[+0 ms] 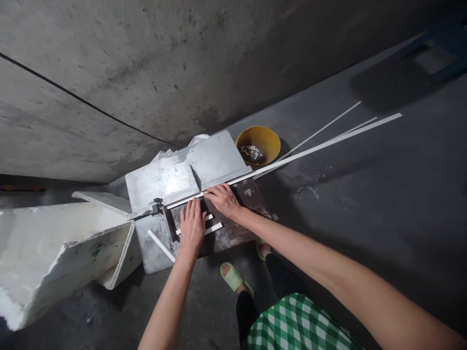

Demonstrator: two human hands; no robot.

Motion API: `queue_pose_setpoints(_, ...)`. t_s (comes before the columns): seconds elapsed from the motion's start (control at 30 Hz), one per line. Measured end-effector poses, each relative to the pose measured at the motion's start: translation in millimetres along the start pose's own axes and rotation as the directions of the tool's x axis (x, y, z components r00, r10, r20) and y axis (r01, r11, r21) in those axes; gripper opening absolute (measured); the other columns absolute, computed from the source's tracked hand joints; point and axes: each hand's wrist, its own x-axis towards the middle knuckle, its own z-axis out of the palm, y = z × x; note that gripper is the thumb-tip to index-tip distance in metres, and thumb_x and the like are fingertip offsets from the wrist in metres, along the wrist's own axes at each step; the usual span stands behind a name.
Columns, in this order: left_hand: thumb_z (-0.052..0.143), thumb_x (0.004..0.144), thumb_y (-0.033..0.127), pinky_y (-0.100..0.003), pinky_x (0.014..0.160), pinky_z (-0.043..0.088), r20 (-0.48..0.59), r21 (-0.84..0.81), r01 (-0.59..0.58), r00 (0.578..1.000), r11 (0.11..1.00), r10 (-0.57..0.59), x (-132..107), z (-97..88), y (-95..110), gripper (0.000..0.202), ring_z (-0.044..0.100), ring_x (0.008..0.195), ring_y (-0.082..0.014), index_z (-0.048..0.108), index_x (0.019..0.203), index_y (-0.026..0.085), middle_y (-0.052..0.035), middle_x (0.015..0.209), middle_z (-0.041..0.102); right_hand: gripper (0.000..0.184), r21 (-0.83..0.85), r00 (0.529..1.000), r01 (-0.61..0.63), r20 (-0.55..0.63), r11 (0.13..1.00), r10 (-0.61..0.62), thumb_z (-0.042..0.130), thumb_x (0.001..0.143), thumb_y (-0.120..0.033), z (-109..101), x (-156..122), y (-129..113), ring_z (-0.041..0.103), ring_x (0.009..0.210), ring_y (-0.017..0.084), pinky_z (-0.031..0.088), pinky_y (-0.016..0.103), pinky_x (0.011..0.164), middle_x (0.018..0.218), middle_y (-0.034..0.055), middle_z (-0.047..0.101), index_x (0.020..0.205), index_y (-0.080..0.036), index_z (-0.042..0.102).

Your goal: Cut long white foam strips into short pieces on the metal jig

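Long white strip [321, 144] runs from the far right of the floor [365, 204] in to the low desk [237, 233], and its near end lies along the edge of the metal plate [171, 177].

Right hand [224, 200] sits on that near end with fingers bent over the strip and pressing down. We cannot tell whether the grip is clamped on it or only resting on top.

Left hand [192, 226] lies palm down, grip apart, fingers straight and side by side. It lies flat on two short white strips [215, 227] that lie across the dark desk top, their right ends sticking out past the hand.

We see one more short strip [161, 245] loose at the desk's near left corner, tilted and clear of both hands. A black knob [157, 201] sits at the left end of the plate edge, just beyond the left fingertips.

A yellow bowl [268, 141] stands on the floor behind the desk, just beside the long strip, with small white bits [251, 152] in it. Two thinner strips [328, 125] lie on the floor beyond the long one.

A white foam box [54, 253] lies tipped on the left, touching the desk's left side. A green sandal [233, 277] is planted just in front of the desk.
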Motion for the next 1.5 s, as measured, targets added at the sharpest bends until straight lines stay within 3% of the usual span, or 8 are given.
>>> queue_pose_setpoints(0.2,0.038,0.1,0.029,-0.048,0.103,0.036,0.001,0.041,0.059,0.998,0.997,-0.059,4,0.2,1,0.045,0.049,0.128,-0.0326,0.049,0.14,0.013,-0.0104,0.143,0.053,0.019,-0.089,0.998,-0.062,-0.007,0.994,0.062,0.056,0.095,-0.019,-24,-18,27,0.052,0.097,0.02,0.031,0.037,0.091,0.102,0.0045,0.069,0.105,-0.024,0.072)
queue_pose_setpoints(0.4,0.052,0.095,0.031,-0.046,0.095,0.04,-0.056,0.07,0.092,0.995,0.993,-0.088,30,-17.8,-19,0.029,0.056,0.108,-0.0315,0.061,0.116,0.014,-0.0148,0.116,0.066,0.018,-0.127,0.992,-0.1,-0.095,0.987,0.088,0.061,0.091,-0.016,-22,-19,33,0.052,0.105,0.022,0.029,0.041,0.1,0.11,0.0065,0.066,0.091,-0.027,0.076)
queue_pose_setpoints(0.5,0.06,0.09,0.036,-0.043,0.092,0.042,-0.075,0.073,0.143,0.988,0.987,-0.138,43,-13.3,-26,0.034,0.056,0.101,-0.0312,0.059,0.113,0.01,-0.0169,0.108,0.065,0.02,-0.09,0.995,-0.07,-0.074,0.994,0.063,0.059,0.092,-0.014,-20,-16,34,0.055,0.104,0.021,0.026,0.044,0.106,0.111,0.007,0.068,0.092,-0.025,0.075)
queue_pose_setpoints(0.63,0.056,0.092,0.036,-0.037,0.081,0.045,-0.025,0.1,0.199,0.98,0.975,-0.197,50,-2.5,-28,0.024,0.056,0.084,-0.0279,0.058,0.1,0.013,-0.0112,0.087,0.061,0.023,-0.058,0.997,-0.058,-0.05,0.997,0.055,0.056,0.093,-0.011,-17,-16,40,0.059,0.099,0.019,0.028,0.043,0.104,0.106,0.0043,0.071,0.093,-0.025,0.074)
queue_pose_setpoints(0.97,0.052,0.094,0.032,-0.034,0.08,0.044,-0.043,0.103,0.27,0.963,0.957,-0.267,85,-5.5,-36,0.017,0.055,0.088,-0.0258,0.056,0.099,0.016,-0.0095,0.092,0.058,0.023,-0.063,0.997,-0.051,-0.066,0.997,0.047,0.053,0.095,-0.014,-9,19,59,0.059,0.099,0.019,0.03,0.043,0.102,0.105,0.0052,0.071,0.094,-0.024,0.073)
queue_pose_setpoints(1.2,0.049,0.095,0.032,-0.035,0.081,0.045,-0.086,0.05,0.237,0.969,0.97,-0.232,49,-3.3,-20,0.019,0.055,0.088,-0.0252,0.064,0.096,0.019,-0.0097,0.093,0.059,0.025,-0.004,0.998,-0.047,-0.04,0.999,0.047,0.048,0.097,-0.012,-16,-14,45,0.059,0.107,0.019,0.029,0.047,0.109,0.112,0.0064,0.07,0.103,-0.021,0.07)
queue_pose_setpoints(1.37,0.045,0.096,0.023,-0.042,0.105,0.037,-0.15,0.032,0.145,0.979,0.989,-0.139,18,-4.6,-7,0.024,0.048,0.124,-0.0287,0.062,0.111,0.015,-0.0164,0.132,0.055,0.026,0.028,0.997,-0.041,-0.067,0.999,0.043,0.045,0.098,-0.013,-32,-31,48,0.053,0.119,0.022,0.037,0.044,0.108,0.119,0.0113,0.066,0.107,-0.016,0.069)
queue_pose_setpoints(1.5,0.047,0.094,0.021,-0.048,0.106,0.035,-0.035,0.0,0.094,0.995,0.996,-0.094,4,-3.3,-2,0.028,0.057,0.113,-0.0282,0.059,0.118,0.012,-0.0157,0.12,0.064,0.022,-0.079,0.989,-0.093,-0.124,0.993,0.083,0.052,0.095,-0.015,-41,-34,54,0.053,0.105,0.023,0.036,0.044,0.105,0.108,0.0097,0.066,0.096,-0.02,0.073)
